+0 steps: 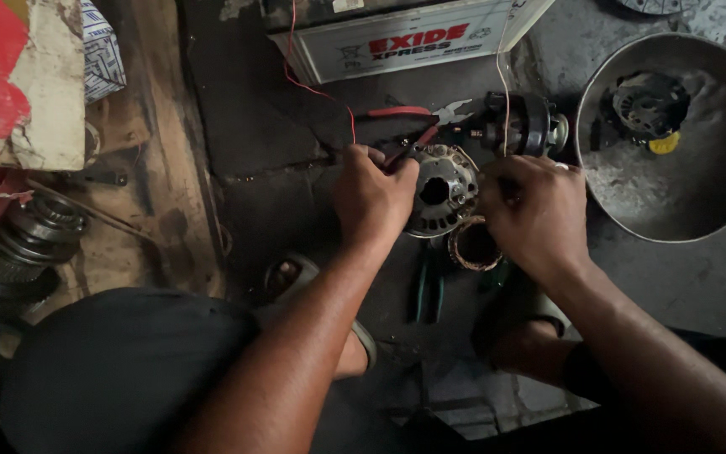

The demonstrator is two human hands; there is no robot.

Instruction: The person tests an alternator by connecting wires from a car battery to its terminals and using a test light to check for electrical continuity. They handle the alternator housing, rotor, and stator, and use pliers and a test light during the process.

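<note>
Grey cast metal, the alternator housing [443, 189] sits on the dark floor between our hands; our left hand [371, 197] is closed around red-handled pliers [409, 145] at its upper left edge; our right hand [531, 210] curls over its right side, though we cannot tell what the fingers grip; a copper-wound stator ring [474, 245] lies just below, a grey metal bowl [716, 210] to the right.

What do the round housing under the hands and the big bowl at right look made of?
The housing looks like cast metal, dull grey with slotted vents. The bowl seems sheet metal, matte, dusty and grimy inside. Both are judged by look only.
</note>
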